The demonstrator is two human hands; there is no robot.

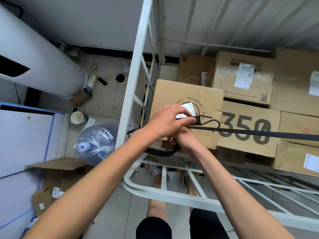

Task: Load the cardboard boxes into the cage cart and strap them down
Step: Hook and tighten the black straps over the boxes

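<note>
Closely, left hand (166, 122) fingers pinching the strap (259, 133) by its hook (219, 124), right hand (185, 140) gripping slack (partly hidden).

Brown boxes (227, 78) sit packed inside the white barred cart (136, 69), one of them printed "350". A flat black strap (276, 134) runs taut across their tops from the right. Its metal hook (217, 121) curls back, tip touching the strap.

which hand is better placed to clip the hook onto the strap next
Left. The left hand pinches the hook end just above the taut strap; the right hand sits lower, gripping the strap's slack loop.
</note>
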